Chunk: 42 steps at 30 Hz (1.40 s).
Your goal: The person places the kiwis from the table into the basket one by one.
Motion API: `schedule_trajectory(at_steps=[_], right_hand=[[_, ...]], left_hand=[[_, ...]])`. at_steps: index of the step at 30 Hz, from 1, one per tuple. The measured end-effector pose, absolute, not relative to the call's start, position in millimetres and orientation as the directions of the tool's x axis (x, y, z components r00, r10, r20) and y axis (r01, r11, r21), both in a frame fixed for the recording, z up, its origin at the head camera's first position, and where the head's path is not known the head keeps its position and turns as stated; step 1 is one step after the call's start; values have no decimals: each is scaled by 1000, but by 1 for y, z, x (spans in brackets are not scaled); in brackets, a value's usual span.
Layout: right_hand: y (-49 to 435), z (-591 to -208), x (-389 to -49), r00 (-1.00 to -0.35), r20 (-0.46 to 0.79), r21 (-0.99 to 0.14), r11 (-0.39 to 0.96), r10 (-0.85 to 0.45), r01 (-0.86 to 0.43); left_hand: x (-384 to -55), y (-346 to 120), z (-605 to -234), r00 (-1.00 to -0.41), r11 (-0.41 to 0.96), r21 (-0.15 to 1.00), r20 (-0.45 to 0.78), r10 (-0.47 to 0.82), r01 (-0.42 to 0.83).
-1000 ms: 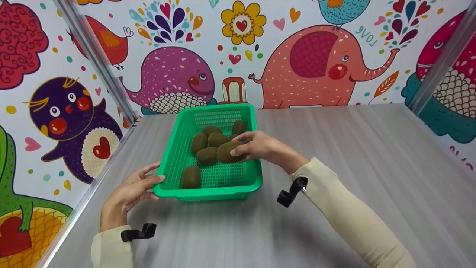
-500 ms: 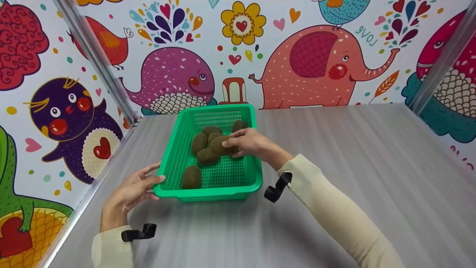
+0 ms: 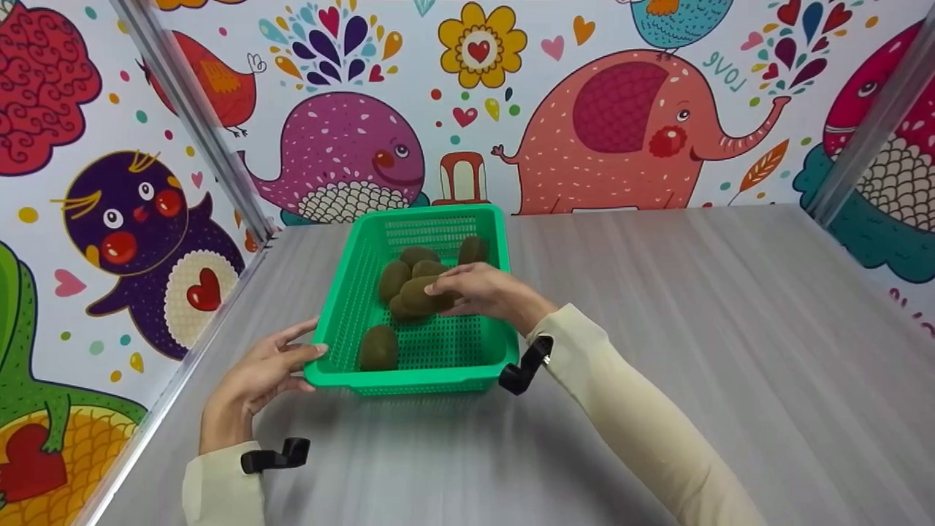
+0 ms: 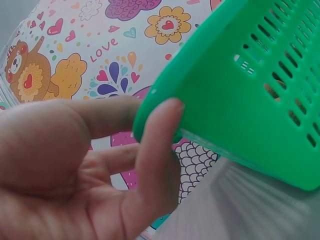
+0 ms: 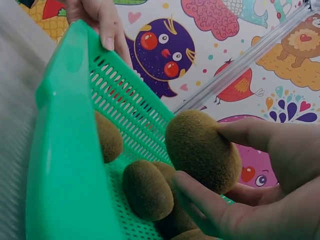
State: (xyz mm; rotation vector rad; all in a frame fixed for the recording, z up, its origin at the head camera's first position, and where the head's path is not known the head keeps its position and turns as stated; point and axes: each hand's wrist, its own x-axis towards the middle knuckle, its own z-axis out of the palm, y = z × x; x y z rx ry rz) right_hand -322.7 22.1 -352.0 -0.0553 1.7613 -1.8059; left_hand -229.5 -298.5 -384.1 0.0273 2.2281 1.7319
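A green plastic basket (image 3: 424,381) stands on the table with several brown kiwis in it. My left hand (image 3: 259,376) pinches its near left corner; in the left wrist view the thumb lies on one side of the rim (image 4: 172,75), with fingers on the other. Over the middle of the basket, my right hand (image 3: 497,294) holds a kiwi (image 5: 200,150) between thumb and fingers. That kiwi partly covers others in the head view. One kiwi (image 3: 379,348) lies apart near the basket's front, and another (image 3: 473,250) leans at the back right.
A light wood-grain table (image 3: 657,314) spreads out around the basket, widest to the right. Printed cartoon panels (image 3: 606,139) rise behind it and on the left. Metal posts (image 3: 204,139) stand at the corners.
My right hand, with the kiwi in its grasp, has moved left, further over the other kiwis in the basket. The left hand keeps its place on the corner.
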Motion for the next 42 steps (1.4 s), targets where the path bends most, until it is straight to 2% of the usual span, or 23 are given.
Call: schedule_trajectory(at_steps=[7,26,34,39,42], right_hand=[[18,-361,-325,-799,-404,-913,136,-446,386],[13,-354,-329,-731,-519,-855,284,-444,434],[17,-351,-329,-719,-542,-832,403,-435,382],[18,-348,-328,-739,-533,-813,492,-411,313],[19,-348,-327,-744,-532,-811,496,-405,310]], left_hand=[[-229,-299,-385,-947,264,948,-239,214,-180],[-230,-297,-384,-947,266,949,-233,220,-172],[-230,-297,-384,-947,270,947,-238,217,-176],[-230,-297,-384,-947,278,944,-240,213,-176],[-230,-298,-385,-947,274,946,-237,219,-173]])
